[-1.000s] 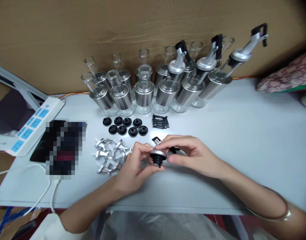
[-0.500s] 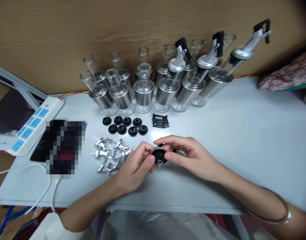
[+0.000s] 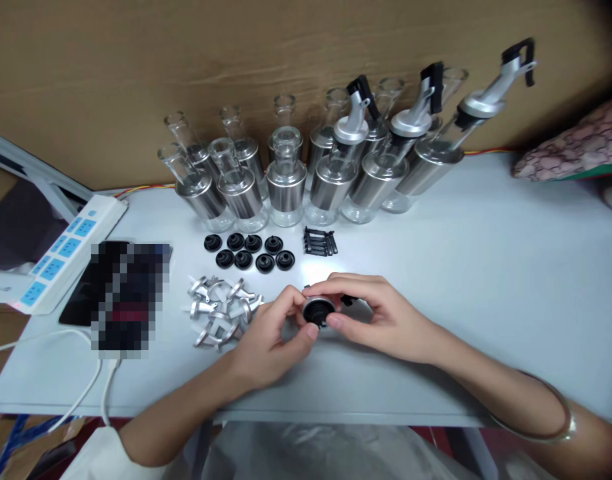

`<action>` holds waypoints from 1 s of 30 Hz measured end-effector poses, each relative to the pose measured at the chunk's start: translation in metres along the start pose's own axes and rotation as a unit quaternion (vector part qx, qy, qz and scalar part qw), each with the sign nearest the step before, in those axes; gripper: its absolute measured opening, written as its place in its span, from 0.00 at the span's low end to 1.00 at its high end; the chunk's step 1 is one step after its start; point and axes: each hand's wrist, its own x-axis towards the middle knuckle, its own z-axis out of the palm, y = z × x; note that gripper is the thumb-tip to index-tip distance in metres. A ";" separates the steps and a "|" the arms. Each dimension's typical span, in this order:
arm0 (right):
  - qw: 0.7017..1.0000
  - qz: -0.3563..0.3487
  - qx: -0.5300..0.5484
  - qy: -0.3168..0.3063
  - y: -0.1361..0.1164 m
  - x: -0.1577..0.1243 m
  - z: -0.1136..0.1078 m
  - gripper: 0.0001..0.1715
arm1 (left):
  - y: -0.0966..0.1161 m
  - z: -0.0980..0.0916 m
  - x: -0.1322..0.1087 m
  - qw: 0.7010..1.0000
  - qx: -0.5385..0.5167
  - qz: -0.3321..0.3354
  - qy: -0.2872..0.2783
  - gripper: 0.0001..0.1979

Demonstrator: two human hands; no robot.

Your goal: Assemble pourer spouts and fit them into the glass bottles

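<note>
Both of my hands pinch one small pourer cap (image 3: 317,311), silver-rimmed with a black stopper facing me, just above the white table (image 3: 486,267). My left hand (image 3: 273,337) grips it from the left with thumb and fingertips. From the right, my right hand (image 3: 373,313) wraps its fingers over the top. Left of my hands lies a pile of silver spouts (image 3: 219,310). Several black rubber stoppers (image 3: 249,251) sit in two rows behind, and a small bunch of black clips (image 3: 320,241) lies beside them.
Glass bottles with steel collars (image 3: 286,177) stand along the cardboard wall; three on the right carry fitted pourers (image 3: 416,120). A power strip (image 3: 69,250), a blurred phone (image 3: 123,293) with white cable and a patterned cloth (image 3: 571,147) flank the table.
The cap has been turned in my fingers: first the silver rim sat sideways with the stopper down, now the black stopper faces me. My hands have stayed in the same spot.
</note>
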 end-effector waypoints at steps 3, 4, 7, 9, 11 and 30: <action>1.000 -0.007 -0.020 -0.007 -0.001 -0.001 0.001 0.15 | 0.000 0.000 0.001 1.000 0.003 0.001 -0.002 0.06; 1.000 -0.008 -0.026 -0.008 -0.001 -0.001 0.001 0.15 | 0.001 0.000 0.001 1.000 0.008 0.000 -0.001 0.05; 0.999 -0.020 -0.048 -0.003 -0.001 -0.002 0.002 0.15 | 0.003 0.002 0.002 0.999 0.030 -0.001 0.015 0.05; 0.997 -0.035 -0.066 0.000 0.000 -0.003 0.003 0.14 | 0.005 0.002 0.003 0.998 0.052 0.002 0.022 0.06; 0.995 -0.054 -0.081 -0.001 0.000 -0.004 0.004 0.13 | 0.007 0.003 0.003 0.996 0.086 0.004 0.026 0.06; 0.995 -0.083 -0.053 0.036 -0.004 -0.007 0.004 0.18 | 0.003 -0.005 -0.002 0.957 0.248 0.141 0.051 0.21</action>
